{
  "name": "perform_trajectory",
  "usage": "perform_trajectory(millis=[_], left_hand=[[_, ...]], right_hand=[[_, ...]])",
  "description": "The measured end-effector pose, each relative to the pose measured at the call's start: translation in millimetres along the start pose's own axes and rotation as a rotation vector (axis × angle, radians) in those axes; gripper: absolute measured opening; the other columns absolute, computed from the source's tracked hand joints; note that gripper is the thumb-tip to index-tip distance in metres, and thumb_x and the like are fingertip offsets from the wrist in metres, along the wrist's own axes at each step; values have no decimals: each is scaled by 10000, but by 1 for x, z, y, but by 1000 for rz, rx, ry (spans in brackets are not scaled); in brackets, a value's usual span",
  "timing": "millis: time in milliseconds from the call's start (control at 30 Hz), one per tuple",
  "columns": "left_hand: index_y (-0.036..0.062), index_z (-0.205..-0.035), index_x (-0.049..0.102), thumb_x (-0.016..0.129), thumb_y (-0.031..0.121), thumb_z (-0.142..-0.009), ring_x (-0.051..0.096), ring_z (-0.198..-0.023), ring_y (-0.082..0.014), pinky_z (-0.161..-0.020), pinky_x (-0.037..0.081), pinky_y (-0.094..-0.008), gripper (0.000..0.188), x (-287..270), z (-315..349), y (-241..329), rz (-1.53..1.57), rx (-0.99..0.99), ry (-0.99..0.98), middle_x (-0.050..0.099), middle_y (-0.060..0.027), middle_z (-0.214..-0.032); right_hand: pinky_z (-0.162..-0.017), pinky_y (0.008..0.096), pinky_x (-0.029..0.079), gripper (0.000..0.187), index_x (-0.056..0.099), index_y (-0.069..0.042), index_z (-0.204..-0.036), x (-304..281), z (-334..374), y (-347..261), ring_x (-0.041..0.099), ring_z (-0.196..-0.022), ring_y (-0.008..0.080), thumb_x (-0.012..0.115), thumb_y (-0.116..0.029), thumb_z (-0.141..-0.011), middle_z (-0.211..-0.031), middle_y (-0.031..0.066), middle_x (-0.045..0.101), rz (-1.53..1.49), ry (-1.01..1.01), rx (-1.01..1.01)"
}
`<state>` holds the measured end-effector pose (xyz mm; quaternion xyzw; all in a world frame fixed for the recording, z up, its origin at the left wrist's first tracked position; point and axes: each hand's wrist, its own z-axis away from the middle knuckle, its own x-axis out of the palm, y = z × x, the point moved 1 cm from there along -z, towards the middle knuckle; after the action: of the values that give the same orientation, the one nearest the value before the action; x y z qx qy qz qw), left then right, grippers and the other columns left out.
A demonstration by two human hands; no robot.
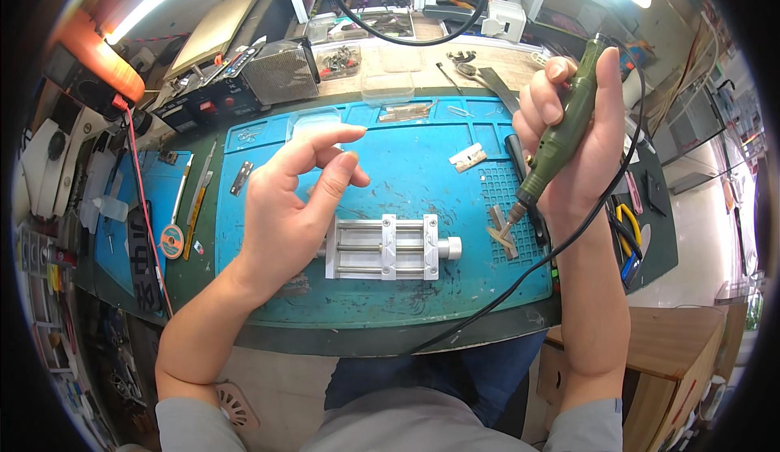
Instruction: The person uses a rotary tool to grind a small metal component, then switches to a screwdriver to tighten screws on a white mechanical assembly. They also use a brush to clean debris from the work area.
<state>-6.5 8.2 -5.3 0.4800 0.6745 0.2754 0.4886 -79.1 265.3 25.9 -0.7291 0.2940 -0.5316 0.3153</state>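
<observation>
One grip, that of the right hand (589, 159), was clamped around a dark green rotary tool (574, 110), which slanted across the palm over the right side of the desk (313, 340). Its nose pointed down and leftward near some small metal pieces (504, 234), though from where I stood I couldn't tell whether the tip touched them. A black cable (520, 281) curved down from the tool, passed across the right forearm and trailed toward the front edge. The left hand (288, 196) hovered with a loose grip, thumb and index fingertip apart, the other fingers curled in; I saw nothing held between them. Just beyond its wrist, a silver vise (388, 249) sat on the blue mat (398, 176). A pale metal plate (468, 158) lay farther back on the right, while a white-and-orange spool (171, 241) stood off to the left, near a yellow cutter (194, 223).
</observation>
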Motion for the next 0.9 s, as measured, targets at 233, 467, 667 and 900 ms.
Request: perform_trajectory(millis=[233,467,667,900], left_hand=[[-9,-1236,673,636,102,-1006,685,-861,-124,-818,518,-275,258,1,0,1,-11,24,4,716,-64,-874],[-9,-1238,671,638,99,-1005,676,-860,-120,-821,514,-277,259,1,0,1,-9,15,5,717,-63,-875],[-5,-1246,668,638,99,-1006,658,-864,-109,-835,503,-273,263,0,0,2,-13,12,9,724,-58,-878],[-17,-1265,638,594,121,-1039,662,-880,-115,-834,509,-268,269,-1,0,3,-40,36,-24,710,-72,-889]], right_hand=[[-485,220,327,602,612,-88,-887,0,0,0,430,-532,82,471,-659,-1013,-630,21,525,25,28,12],[-488,218,339,603,609,-92,-885,-1,-1,1,436,-537,81,477,-667,-1007,-630,18,521,35,41,14],[-483,218,345,614,605,-85,-884,-3,-2,2,446,-544,81,482,-675,-1002,-642,14,514,21,32,21],[-486,211,362,622,603,-81,-876,-3,-2,3,476,-565,81,490,-681,-995,-655,26,525,43,48,11]])
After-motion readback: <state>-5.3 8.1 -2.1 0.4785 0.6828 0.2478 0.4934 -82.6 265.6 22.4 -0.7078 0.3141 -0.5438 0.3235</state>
